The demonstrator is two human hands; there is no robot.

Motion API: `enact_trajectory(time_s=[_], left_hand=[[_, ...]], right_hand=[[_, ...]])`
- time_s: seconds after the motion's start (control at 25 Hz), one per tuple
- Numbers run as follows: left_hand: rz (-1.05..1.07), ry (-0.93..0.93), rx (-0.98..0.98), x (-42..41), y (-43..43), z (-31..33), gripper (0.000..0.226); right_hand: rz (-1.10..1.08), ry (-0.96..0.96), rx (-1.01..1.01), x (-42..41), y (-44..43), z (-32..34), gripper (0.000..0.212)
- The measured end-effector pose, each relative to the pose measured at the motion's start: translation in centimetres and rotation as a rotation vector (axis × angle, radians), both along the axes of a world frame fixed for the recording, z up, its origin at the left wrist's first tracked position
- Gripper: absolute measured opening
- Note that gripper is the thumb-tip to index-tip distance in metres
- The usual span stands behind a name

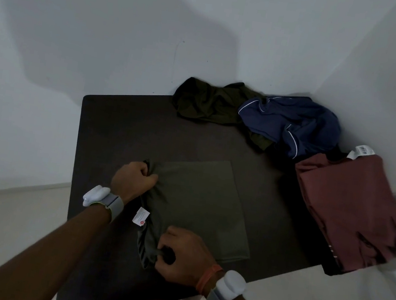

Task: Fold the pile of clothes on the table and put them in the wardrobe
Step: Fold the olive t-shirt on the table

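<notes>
Olive garment (pixel 199 202) lies at the middle of the counter (pixel 118 124), left hand (pixel 135 179) and right hand (pixel 182 256) each clutching a bunched corner, so I'd lift both evenly and fold across, keeping edges square.

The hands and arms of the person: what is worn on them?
Both forearms are bare, with no sleeves in view. The wrist of the left hand carries a white device on a grey strap. The wrist of the right hand carries a second white device, also grey-strapped, and an orange band.
</notes>
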State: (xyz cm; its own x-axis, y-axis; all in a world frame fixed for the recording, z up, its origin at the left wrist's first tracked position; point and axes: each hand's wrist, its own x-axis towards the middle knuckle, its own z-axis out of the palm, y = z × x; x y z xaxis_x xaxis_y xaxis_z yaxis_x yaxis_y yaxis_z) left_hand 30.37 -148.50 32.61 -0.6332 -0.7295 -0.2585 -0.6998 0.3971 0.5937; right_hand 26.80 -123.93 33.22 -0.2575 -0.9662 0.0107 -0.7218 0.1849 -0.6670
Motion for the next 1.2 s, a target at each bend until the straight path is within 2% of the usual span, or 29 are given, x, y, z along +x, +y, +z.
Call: enact_trajectory(time_s=[0.08, 0.12, 0.16, 0.2, 0.28, 0.36, 0.44, 0.52, 0.72, 0.84, 0.92, 0.96, 1.0, 1.12, 1.16, 1.2], left_hand=[[-0.016, -0.030, -0.091, 0.1, 0.0, 0.0, 0.028], [-0.023, 0.015, -0.126, 0.2, 0.0, 0.0, 0.023], [-0.044, 0.077, -0.163, 0.3, -0.1, 0.1, 0.032], [-0.100, 0.132, -0.198, 0.3, -0.3, 0.0, 0.051], [-0.322, 0.188, -0.249, 0.0, -1.5, 0.1, 0.080], [-0.611, 0.088, -0.245, -0.4, -3.0, 0.0, 0.093], [-0.886, -0.073, -0.325, -0.5, -4.4, -0.6, 0.096], [-1.054, -0.184, -0.464, -0.3, -5.2, -1.0, 0.096], [-1.221, -0.064, -0.822, -0.5, -6.4, -1.1, 0.106], [-1.205, 0.065, -0.848, -1.1, -5.8, -1.4, 0.084], [-1.164, 0.200, -0.811, -1.6, -4.9, -0.8, 0.048], [-1.146, 0.252, -0.757, -1.7, -4.7, -0.6, 0.036], [-1.118, 0.261, -0.652, -1.7, -4.5, -0.2, 0.035], [-0.866, 0.197, -0.165, -1.4, -4.1, 0.9, 0.035], [-0.745, 0.195, 0.026, -1.3, -4.0, 1.4, 0.036], [-0.617, 0.230, 0.260, -1.3, -3.6, 2.3, 0.040]], right_hand=[[0.030, 0.017, 0.051, 0.0, 0.2, -0.6, 0.022], [0.038, 0.036, 0.067, -0.1, 0.3, -0.7, 0.029], [0.047, 0.071, 0.076, -0.2, 0.4, -0.8, 0.038], [0.058, 0.122, 0.081, -0.2, 0.7, -1.0, 0.047], [0.073, 0.220, 0.091, -0.2, 0.9, -1.2, 0.065], [0.064, 0.240, 0.085, -0.1, 1.2, -1.4, 0.072], [0.060, 0.225, 0.053, -0.1, 1.6, -1.4, 0.070], [0.060, 0.227, 0.043, -0.1, 2.3, -1.6, 0.069], [-0.058, 0.370, -0.017, 0.6, 3.1, -3.2, 0.045], [-0.129, 0.311, -0.027, 0.9, 2.8, -3.4, 0.033], [-0.260, 0.177, -0.046, 1.2, 2.7, -3.1, 0.027], [-0.347, 0.076, -0.051, 1.2, 2.5, -2.3, 0.024], [-0.451, -0.057, -0.057, 1.1, 2.4, -1.5, 0.021], [-0.829, -0.408, -0.145, -0.6, 2.2, 1.4, 0.021], [-0.960, -0.504, -0.184, -1.6, 2.1, 2.6, 0.026], [-1.061, -0.584, -0.215, -2.7, 2.0, 3.9, 0.022]])
